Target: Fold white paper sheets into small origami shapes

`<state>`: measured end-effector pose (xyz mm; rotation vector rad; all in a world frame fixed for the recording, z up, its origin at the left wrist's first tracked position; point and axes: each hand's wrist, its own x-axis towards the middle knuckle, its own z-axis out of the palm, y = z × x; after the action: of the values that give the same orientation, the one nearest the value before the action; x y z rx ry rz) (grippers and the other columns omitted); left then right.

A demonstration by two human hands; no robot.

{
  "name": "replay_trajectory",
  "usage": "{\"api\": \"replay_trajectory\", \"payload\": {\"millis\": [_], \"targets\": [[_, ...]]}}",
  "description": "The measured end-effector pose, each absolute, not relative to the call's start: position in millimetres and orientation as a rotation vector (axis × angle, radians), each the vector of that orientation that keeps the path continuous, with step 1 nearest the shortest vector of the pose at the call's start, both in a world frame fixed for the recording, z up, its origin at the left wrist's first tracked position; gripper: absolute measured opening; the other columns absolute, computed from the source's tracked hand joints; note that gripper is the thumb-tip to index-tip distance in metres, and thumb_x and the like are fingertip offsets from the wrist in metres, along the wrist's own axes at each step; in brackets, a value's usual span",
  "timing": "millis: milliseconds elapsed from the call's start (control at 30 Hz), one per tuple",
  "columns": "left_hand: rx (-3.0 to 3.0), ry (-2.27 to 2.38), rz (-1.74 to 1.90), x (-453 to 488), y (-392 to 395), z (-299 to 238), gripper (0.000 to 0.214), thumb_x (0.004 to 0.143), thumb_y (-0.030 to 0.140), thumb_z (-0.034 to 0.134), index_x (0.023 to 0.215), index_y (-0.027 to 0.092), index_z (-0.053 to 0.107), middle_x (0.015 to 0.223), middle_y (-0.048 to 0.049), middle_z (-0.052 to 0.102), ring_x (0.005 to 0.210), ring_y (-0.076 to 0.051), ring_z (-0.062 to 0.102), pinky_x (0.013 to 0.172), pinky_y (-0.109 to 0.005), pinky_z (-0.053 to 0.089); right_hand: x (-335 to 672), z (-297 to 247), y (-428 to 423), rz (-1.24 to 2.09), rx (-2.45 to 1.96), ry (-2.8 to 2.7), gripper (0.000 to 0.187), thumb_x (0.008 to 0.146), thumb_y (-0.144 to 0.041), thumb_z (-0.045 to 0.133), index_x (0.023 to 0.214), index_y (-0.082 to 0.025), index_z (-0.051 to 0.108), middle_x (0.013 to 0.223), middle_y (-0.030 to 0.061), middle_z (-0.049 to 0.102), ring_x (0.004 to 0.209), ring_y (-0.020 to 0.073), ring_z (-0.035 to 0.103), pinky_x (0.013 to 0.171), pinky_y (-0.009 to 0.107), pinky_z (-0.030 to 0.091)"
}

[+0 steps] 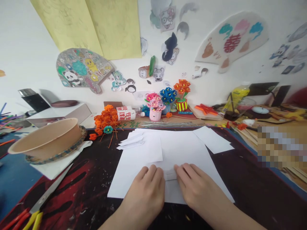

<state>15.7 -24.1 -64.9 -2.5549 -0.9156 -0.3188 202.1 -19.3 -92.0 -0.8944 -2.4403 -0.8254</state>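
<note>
Between my two hands lies a small folded piece of white paper [169,174], flat on larger white sheets [127,179]. My left hand [148,188] is curled over its left end, and my right hand [195,187] presses its right end. The fingers of both hands are bent and closed, with the undersides of the fingertips hidden. Just beyond my left hand rests a smaller loose sheet [154,148]. Several narrow folded paper pieces [131,141] are stacked at its left. More white paper [216,140] lies at the far right of the large sheets.
Scissors [51,193] and a beige bowl [48,137] are on the left of the dark mat [254,191]. Orange pipe-cleaner flowers [107,118], a pink flower pot [155,114] and thin wires [168,124] line the back. A yellow bottle [237,97] stands back right.
</note>
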Motion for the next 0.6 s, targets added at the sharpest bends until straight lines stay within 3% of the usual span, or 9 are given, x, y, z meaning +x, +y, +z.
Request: {"api": "replay_trajectory", "payload": {"millis": [133, 267, 400, 600], "targets": [[-2.508, -0.798, -0.344, 17.9, -31.0, -68.1, 0.031, 0.087, 0.004, 0.037, 0.107, 0.002, 0.06, 0.108, -0.0187, 0.066, 0.098, -0.027, 0.059, 0.087, -0.04, 0.044, 205.8, -92.2, -16.3, -0.817, -0.876, -2.431, 0.033, 0.079, 0.006, 0.041, 0.074, -0.011, 0.069, 0.078, 0.0125, 0.066, 0.064, 0.0216, 0.056, 0.067, 0.038, 0.045], [-2.523, -0.771, -0.285, 18.9, -32.8, -67.4, 0.037, 0.087, 0.005, 0.037, 0.117, 0.0, 0.057, 0.111, -0.0192, 0.067, 0.094, -0.025, 0.062, 0.084, -0.038, 0.046, 207.3, -90.4, -17.7, -0.814, -0.9, -2.379, 0.036, 0.082, 0.005, 0.036, 0.081, -0.009, 0.07, 0.081, 0.014, 0.069, 0.072, 0.024, 0.061, 0.073, 0.04, 0.046], [-2.513, -0.772, -0.276, 19.5, -32.9, -64.7, 0.036, 0.087, 0.005, 0.036, 0.113, 0.0, 0.06, 0.108, -0.0188, 0.069, 0.091, -0.025, 0.064, 0.081, -0.036, 0.047, 204.6, -89.6, -26.1, -0.757, -0.876, -2.336, 0.038, 0.085, -0.001, 0.034, 0.098, -0.004, 0.07, 0.102, 0.0155, 0.071, 0.093, 0.0276, 0.063, 0.084, 0.04, 0.046], [-2.442, -0.799, -0.334, 20.3, -37.2, -70.5, 0.036, 0.087, 0.006, 0.035, 0.111, 0.001, 0.062, 0.109, -0.0171, 0.07, 0.096, -0.025, 0.064, 0.085, -0.037, 0.045, 198.7, -93.4, -33.3, -0.69, -0.844, -2.327, 0.037, 0.081, -0.001, 0.037, 0.095, 0.0, 0.071, 0.097, 0.0178, 0.073, 0.09, 0.0264, 0.067, 0.081, 0.036, 0.052]]}}
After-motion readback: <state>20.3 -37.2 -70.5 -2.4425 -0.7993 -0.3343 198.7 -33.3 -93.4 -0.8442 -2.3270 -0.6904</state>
